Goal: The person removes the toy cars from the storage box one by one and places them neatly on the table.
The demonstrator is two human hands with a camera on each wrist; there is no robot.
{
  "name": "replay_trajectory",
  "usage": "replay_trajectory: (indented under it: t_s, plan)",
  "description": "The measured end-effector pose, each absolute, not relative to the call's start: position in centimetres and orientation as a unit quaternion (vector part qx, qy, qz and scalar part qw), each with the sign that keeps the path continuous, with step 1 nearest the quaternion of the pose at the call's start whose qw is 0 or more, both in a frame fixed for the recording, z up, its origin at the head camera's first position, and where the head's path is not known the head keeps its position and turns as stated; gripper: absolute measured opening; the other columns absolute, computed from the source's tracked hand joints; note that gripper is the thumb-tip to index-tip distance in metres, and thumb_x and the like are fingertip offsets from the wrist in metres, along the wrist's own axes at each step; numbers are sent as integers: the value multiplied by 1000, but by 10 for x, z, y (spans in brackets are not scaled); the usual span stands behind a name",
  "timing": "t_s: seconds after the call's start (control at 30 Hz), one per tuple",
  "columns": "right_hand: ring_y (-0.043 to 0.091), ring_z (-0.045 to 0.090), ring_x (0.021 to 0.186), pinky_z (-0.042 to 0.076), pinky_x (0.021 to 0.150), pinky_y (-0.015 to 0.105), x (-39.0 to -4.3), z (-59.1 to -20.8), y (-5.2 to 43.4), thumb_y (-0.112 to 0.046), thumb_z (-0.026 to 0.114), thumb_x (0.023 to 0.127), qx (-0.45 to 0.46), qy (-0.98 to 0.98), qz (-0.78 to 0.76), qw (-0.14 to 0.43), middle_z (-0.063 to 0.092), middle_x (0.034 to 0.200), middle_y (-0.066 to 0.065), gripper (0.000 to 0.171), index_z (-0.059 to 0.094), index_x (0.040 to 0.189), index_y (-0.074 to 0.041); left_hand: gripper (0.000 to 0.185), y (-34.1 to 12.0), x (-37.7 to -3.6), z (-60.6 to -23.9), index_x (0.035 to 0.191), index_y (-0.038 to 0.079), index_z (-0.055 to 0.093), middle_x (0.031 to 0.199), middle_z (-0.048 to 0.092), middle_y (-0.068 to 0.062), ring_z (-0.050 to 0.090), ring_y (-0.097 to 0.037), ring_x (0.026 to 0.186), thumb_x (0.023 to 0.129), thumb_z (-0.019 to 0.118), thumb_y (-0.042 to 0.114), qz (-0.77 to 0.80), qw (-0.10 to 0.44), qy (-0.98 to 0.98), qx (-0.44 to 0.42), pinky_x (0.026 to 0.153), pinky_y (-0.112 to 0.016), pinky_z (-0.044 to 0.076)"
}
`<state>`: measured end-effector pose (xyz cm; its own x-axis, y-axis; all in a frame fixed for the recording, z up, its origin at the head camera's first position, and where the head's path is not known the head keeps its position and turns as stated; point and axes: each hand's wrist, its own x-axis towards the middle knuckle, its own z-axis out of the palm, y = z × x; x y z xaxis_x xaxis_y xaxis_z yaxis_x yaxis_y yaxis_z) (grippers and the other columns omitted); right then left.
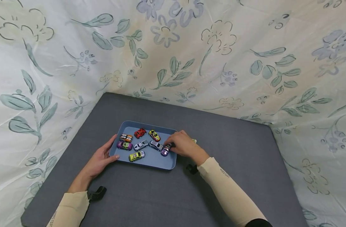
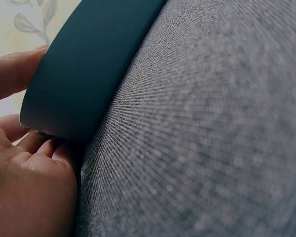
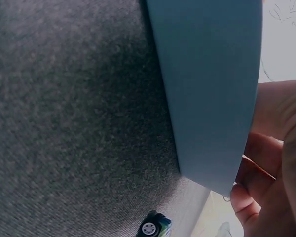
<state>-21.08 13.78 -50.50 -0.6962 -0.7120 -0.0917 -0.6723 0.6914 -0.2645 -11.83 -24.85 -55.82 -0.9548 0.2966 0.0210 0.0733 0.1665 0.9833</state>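
A blue tray [image 1: 156, 161] lies on the table with several toy cars in it. My left hand [image 1: 98, 160] holds the tray's left end, its thumb over the near rim; in the left wrist view, the left hand [image 2: 32, 173] has its fingers curled at the tray's corner [image 2: 74, 84]. Inside the right end, my right hand [image 1: 184, 145] pinches a purple toy car [image 1: 165, 150]. A silver toy car [image 1: 156, 145] sits just left of it. From the right wrist, the tray wall [image 3: 207, 98] hides the held car and the right hand's [image 3: 271, 163] fingertips.
Also in the tray are a red car [image 1: 140, 133], a yellow-and-red car [image 1: 154, 135], an orange car [image 1: 126, 137], and others. Beyond my right hand another toy car [image 1: 194, 140] stands on the grey table [image 1: 232, 157], mostly hidden. Flowered cloth [image 1: 190, 63] surrounds the table.
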Motion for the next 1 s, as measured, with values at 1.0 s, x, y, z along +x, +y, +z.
replay_trajectory:
  t_s: [1.0]
  plan:
    - [23, 62, 124, 42, 113, 55, -206, -505, 153, -22, 83, 99, -351, 914, -199, 54, 75, 125, -1, 30, 82, 128, -17, 95, -247, -118, -558, 174, 4, 12, 176, 11, -31, 21, -53, 158, 102, 73, -2, 633, 85, 760, 123, 107, -7, 36]
